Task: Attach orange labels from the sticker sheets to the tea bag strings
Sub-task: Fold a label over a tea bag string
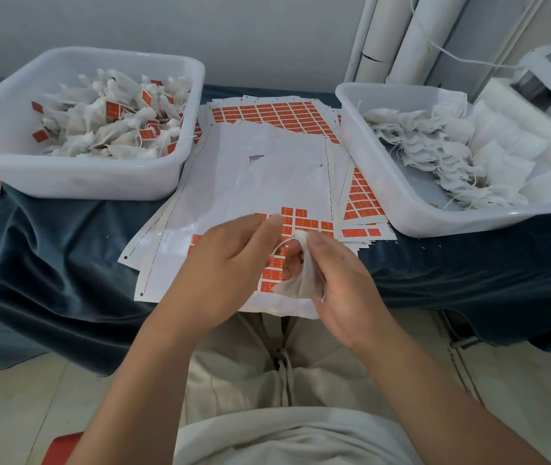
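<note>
Limp white tea bag (string looped leftward) above mostly peeled sticker sheet

Print on orange labels illegible

Light: soft, even, daylight-like; source out of sight
Shadows: faint; under the left tub; in folds of the blue cloth
Glare: mild sheen on the sticker sheets
Blur: left hand fingertips smeared; far right corner soft
Edges: pipes bowed by the wide lens
</note>
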Demonstrator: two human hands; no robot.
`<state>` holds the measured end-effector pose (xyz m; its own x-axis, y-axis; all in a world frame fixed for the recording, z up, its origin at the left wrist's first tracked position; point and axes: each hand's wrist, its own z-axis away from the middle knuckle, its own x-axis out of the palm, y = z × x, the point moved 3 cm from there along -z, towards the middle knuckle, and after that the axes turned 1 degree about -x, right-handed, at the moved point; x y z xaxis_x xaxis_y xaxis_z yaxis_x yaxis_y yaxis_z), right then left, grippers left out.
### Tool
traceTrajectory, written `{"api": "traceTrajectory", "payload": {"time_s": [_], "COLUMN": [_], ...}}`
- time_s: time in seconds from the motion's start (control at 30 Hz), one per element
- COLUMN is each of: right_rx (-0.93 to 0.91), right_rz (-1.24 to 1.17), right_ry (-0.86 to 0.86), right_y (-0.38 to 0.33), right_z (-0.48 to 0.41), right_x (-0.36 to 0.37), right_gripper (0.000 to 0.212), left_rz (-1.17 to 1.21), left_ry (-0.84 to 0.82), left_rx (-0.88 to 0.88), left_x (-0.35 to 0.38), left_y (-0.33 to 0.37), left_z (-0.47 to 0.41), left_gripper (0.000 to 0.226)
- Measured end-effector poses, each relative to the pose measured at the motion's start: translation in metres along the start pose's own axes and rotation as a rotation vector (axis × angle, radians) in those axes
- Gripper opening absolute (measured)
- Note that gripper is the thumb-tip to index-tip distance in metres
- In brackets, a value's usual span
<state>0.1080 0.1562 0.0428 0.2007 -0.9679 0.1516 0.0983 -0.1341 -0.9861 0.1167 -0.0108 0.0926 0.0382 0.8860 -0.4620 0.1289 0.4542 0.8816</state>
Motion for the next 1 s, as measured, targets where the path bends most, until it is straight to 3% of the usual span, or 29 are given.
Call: {"api": "traceTrajectory", "payload": {"time_s": [0.1, 0.2, 0.43, 0.67, 0.77, 0.87, 1.0], "right_rx": [-0.021, -0.039, -0.121, -0.027, -0.043, -0.061, -0.112], "right_rz": [0.036, 0.055, 0.054, -0.048, 0.036, -0.038, 0.024], "right_ry": [0.0, -0.017, -0.003, -0.094, -0.079, -0.078, -0.085], "right_y": [-0.003, -0.005, -0.014, -0.019, -0.015, -0.016, -0.021], "right_z": [0.001, 0.002, 0.001, 0.002, 0.003, 0.001, -0.001], "right_x": [0.002, 0.003, 0.006, 0.008, 0.007, 0.004, -0.003], "right_gripper": [0.049, 0.055, 0.042, 0.022, 0.029, 0.034, 0.055], "left_rz": [0.03, 0.034, 0.029, 0.264, 0.291, 0.251, 0.233], "left_ry": [0.062, 0.126, 0.181, 0.117, 0.114, 0.146, 0.097], "left_rx": [0.137, 0.195, 0.197, 0.09, 0.037, 0.029, 0.046], "left_x": [0.0, -0.004, -0.002, 0.003, 0.007, 0.005, 0.002], "left_y": [0.004, 0.0, 0.001, -0.007, -0.009, -0.007, -0.001], "left_z": [0.0, 0.001, 0.0, -0.003, -0.003, -0.001, 0.001], "left_gripper": [0.008, 0.02, 0.015, 0.018, 0.016, 0.016, 0.014]}}
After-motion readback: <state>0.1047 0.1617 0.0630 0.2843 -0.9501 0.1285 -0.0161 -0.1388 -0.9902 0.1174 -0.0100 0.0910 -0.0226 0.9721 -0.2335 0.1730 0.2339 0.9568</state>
